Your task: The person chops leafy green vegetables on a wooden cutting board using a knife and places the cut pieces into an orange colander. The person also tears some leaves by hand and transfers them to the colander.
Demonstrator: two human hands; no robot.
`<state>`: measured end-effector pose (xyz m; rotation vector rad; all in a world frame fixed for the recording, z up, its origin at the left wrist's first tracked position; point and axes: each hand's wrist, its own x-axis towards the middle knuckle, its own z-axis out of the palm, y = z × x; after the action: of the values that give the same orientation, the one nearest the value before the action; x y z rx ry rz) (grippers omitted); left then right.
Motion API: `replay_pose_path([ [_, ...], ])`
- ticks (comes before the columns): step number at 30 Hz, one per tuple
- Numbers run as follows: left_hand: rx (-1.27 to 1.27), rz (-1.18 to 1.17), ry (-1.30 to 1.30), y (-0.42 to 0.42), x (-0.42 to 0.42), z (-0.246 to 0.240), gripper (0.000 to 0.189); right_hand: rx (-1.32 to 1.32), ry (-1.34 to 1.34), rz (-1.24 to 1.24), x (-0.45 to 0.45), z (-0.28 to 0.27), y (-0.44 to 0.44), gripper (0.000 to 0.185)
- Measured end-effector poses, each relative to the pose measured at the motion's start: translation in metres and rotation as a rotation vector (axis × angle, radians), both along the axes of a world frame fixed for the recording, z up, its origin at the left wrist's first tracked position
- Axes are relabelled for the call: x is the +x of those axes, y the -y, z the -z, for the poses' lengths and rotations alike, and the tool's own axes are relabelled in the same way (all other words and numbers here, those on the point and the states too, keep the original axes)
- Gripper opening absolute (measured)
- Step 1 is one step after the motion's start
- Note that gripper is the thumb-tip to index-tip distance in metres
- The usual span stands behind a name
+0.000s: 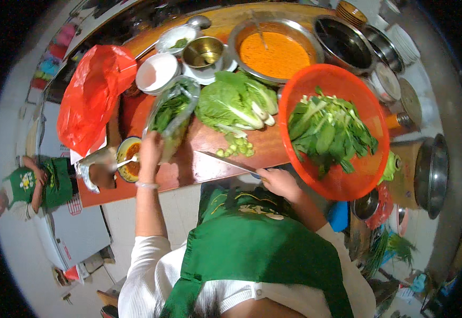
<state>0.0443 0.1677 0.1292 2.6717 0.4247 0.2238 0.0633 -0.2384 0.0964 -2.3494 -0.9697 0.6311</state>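
My left hand [151,149] grips the near edge of a clear plastic bag [175,119] of leafy greens on the red-brown table. In my right hand [277,181] is the handle of a kitchen knife [229,161], its blade pointing left along the table's front edge. Heads of leafy lettuce [235,99] lie behind the knife, with small cut green pieces [238,147] beside them. To the right stands an orange plastic colander [334,131] holding more leafy greens. A bowl of red sauce [127,159] with a white spoon is left of my left hand.
A red plastic bag [96,91] stands at the left. Along the back are white bowls [157,73], a metal bowl of yellowish liquid [203,51], a large basin of orange liquid [274,51] and a dark pot [344,43]. Another person [36,183] in a green apron is at far left.
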Motion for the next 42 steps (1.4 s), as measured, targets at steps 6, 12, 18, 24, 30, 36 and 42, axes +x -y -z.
replay_pose_path([
  [6, 0.115, 0.017, 0.391, 0.051, -0.008, -0.052, 0.013, -0.01, 0.001, -0.027, 0.009, -0.001, -0.001, 0.018],
  [12, -0.012, 0.048, 0.519, 0.132, -0.02, -0.058, 0.029, 0.036, -0.001, -0.039, 0.012, 0.015, -0.002, 0.025],
  [18, -0.267, 0.318, 0.47, 0.234, -0.03, -0.08, 0.063, -0.117, -0.047, -0.066, 0.008, -0.007, -0.003, 0.041],
  [24, -1.157, 0.583, -0.193, 0.303, -0.046, -0.154, 0.057, 0.442, 0.061, 0.068, -0.001, -0.04, 0.004, 0.047],
  [30, -1.231, 0.756, -0.219, 0.305, -0.058, -0.173, 0.056, 0.413, 0.071, -0.034, -0.003, -0.026, 0.002, 0.054],
  [36, -1.238, 0.607, -0.105, 0.298, -0.061, -0.174, 0.054, 0.408, 0.091, -0.036, -0.001, -0.023, 0.001, 0.061],
  [42, -1.062, 0.486, 0.009, 0.297, -0.06, -0.156, 0.041, 0.286, 0.229, -0.098, 0.007, -0.02, -0.002, 0.054],
])
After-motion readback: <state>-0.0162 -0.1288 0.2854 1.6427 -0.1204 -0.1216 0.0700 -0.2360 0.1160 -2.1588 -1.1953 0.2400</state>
